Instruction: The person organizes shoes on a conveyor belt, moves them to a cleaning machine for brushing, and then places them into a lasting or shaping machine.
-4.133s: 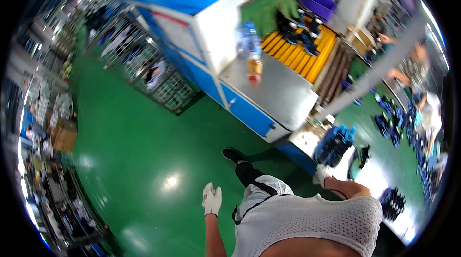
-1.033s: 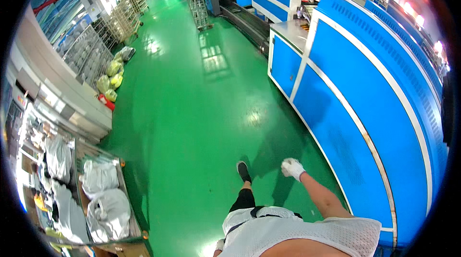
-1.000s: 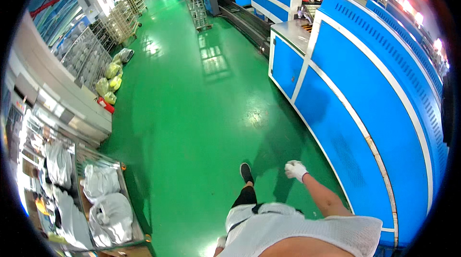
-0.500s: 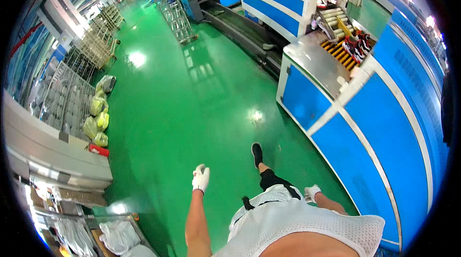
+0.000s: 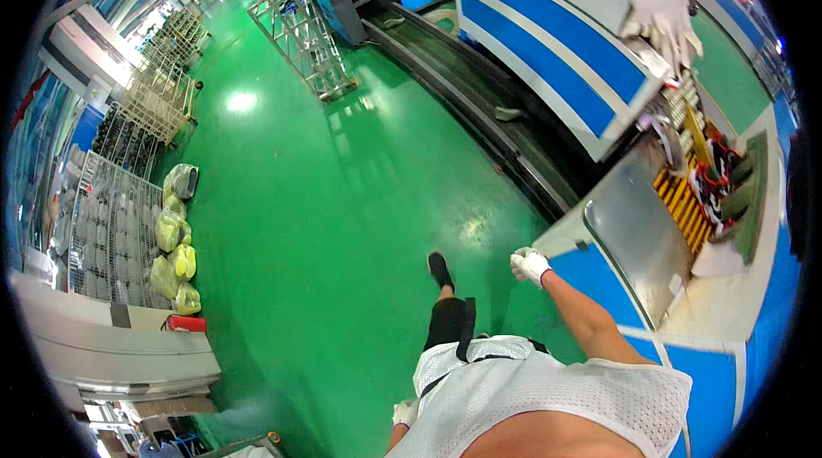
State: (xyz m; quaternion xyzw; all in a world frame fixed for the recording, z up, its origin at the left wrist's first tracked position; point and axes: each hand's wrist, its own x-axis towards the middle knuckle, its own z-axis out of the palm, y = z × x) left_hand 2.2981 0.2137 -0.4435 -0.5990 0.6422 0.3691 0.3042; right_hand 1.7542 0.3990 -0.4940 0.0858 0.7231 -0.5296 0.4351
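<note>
My right hand (image 5: 529, 266), in a white glove, is swung forward over the green floor, just left of the blue and white machine's metal-topped end (image 5: 642, 227). Its fingers are curled in and nothing shows in them. Low beside my waist is my left hand (image 5: 405, 413), also white-gloved. My white mesh shirt and forearm partly cover it, and its fingers cannot be made out. Neither hand touches anything I can see. One foot in a dark shoe (image 5: 440, 271) is out in front of me on the floor.
A wheeled metal rack (image 5: 304, 38) stands ahead. Right of it runs a low conveyor (image 5: 471, 98) with a few shoe parts. Red and black shoes (image 5: 712, 193) lie by yellow rollers (image 5: 682, 211). Along the left are wire racks (image 5: 116, 231), yellow-green bags (image 5: 169, 231) and a red cylinder (image 5: 187, 323).
I have stepped forward, and the metal rack and machine end are nearer. My right hand has swung forward; my left has swung back beside my waist.
</note>
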